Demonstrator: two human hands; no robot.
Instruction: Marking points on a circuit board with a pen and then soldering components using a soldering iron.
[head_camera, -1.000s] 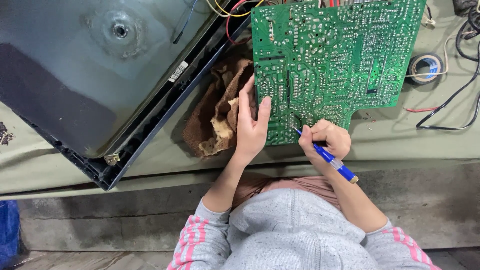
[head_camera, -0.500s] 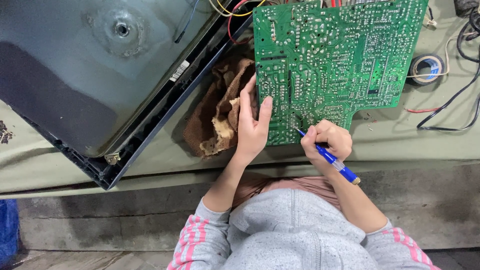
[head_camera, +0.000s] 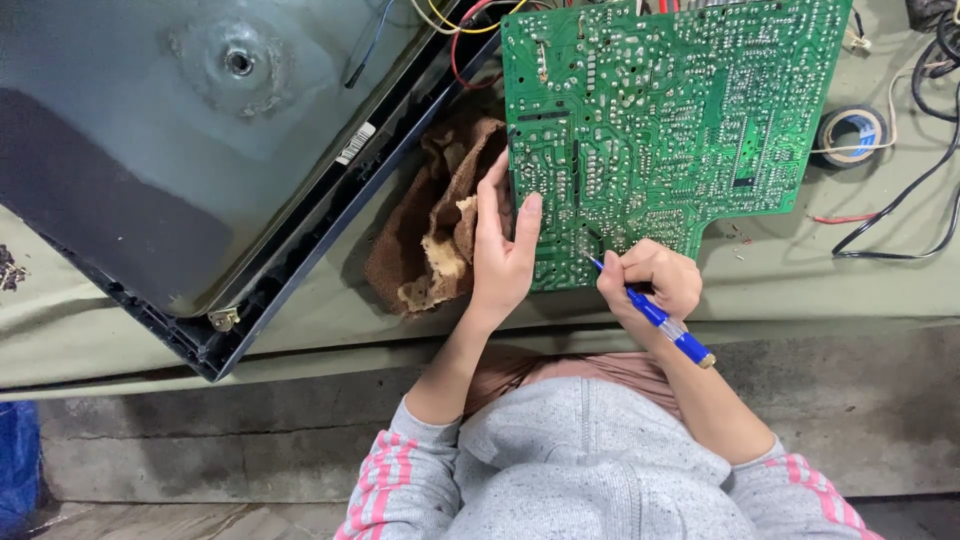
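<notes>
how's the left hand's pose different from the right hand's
The left hand lies open and flat, fingers stretched along the edge of the green circuit board; the right hand is curled shut around a blue pen-shaped tool. The left holds nothing, the right grips that tool. Both meet the board's lower edge.

Single head view only: I had it looking straight down from above the person, close over the bench edge, lap and sleeves filling the bottom.
</notes>
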